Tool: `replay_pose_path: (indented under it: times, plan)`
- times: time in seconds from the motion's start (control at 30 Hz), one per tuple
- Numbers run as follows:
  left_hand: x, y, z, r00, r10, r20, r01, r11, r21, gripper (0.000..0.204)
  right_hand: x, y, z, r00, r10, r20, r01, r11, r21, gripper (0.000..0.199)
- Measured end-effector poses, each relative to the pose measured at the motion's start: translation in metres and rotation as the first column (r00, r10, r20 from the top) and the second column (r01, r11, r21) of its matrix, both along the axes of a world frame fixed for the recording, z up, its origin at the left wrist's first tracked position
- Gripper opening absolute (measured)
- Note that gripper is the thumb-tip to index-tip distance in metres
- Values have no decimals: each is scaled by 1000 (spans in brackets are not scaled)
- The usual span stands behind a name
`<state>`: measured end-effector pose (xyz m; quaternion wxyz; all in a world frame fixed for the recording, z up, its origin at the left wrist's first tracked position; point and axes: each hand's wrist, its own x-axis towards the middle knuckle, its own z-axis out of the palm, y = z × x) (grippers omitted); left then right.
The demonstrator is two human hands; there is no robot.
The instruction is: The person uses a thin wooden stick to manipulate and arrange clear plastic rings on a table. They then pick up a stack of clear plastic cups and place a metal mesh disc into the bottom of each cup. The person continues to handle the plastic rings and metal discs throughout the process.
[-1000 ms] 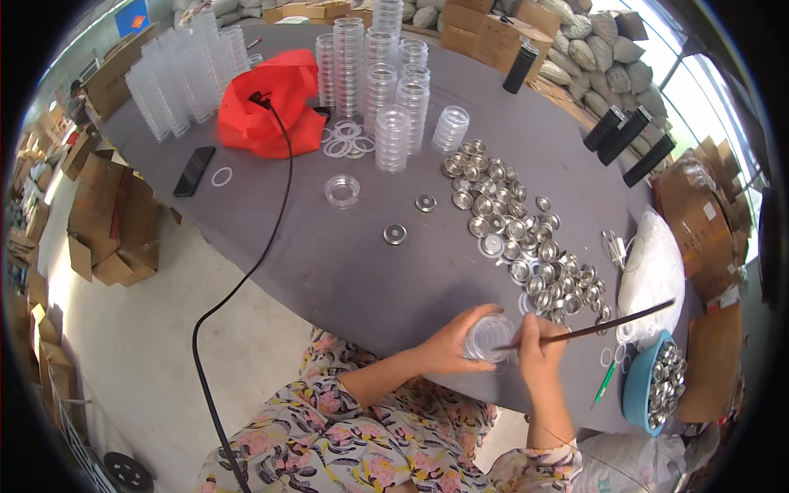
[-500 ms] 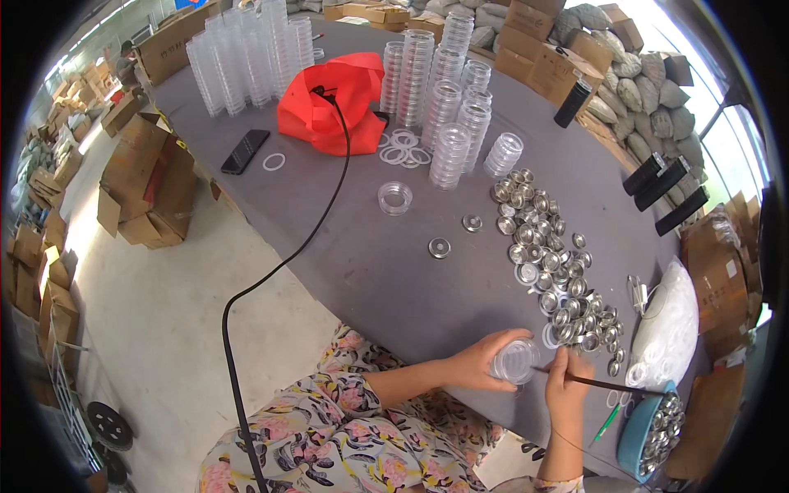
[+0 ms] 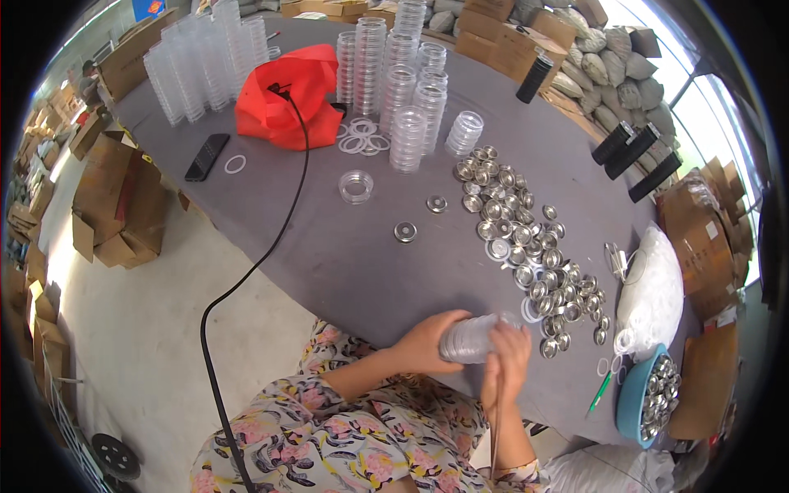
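My left hand [image 3: 429, 340] is closed around a stack of clear round plastic dishes [image 3: 467, 339], which lies tilted on its side above the near table edge. My right hand [image 3: 509, 355] has its fingertips at the right end of that stack. A thin brownish stick [image 3: 495, 423] runs down from the right hand along the forearm; its upper end is hidden by the fingers. Beyond the hands, a heap of small silvery metal lids [image 3: 526, 222] spreads over the grey table, some with white rings. Two loose metal lids [image 3: 405, 232] and one clear dish [image 3: 356, 187] lie farther left.
Tall stacks of clear dishes [image 3: 400, 107] and a red bag [image 3: 288, 99] stand at the back. A black cable [image 3: 238, 287] crosses at left. On the right are black cylinders [image 3: 633, 152], a white plastic bag [image 3: 653, 287], a blue basin of metal parts [image 3: 631, 403] and green-handled scissors [image 3: 602, 390].
The dish stack has tipped from end-on to lying sideways. My right hand has come up to its right end, and the stick has swung from pointing right to pointing down. The view has shifted.
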<state>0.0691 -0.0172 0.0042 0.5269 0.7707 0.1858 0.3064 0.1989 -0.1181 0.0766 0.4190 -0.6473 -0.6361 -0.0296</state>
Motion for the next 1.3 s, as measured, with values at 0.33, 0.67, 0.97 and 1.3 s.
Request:
replay_pose_path:
  times: [0.33, 0.67, 0.97, 1.3]
  plan:
    - [-39, 34, 41, 927, 346, 143, -334, 937, -103, 73, -38, 34, -87, -89, -174, -981, -51, 984, -170, 31]
    - [-11, 11, 27, 955, 271, 119, -291, 935, 201, 83, -9, 16, -68, 931, -147, -334, 100, 983, -155, 26]
    - [-25, 12, -18, 969, 210, -130, -200, 976, 85, 83, -8, -10, -90, 915, -174, -365, 126, 980, -153, 24]
    - [-28, 162, 59, 903, 428, 29, -424, 901, -94, 82, -3, -10, -91, 863, -177, -473, 153, 984, -89, 21]
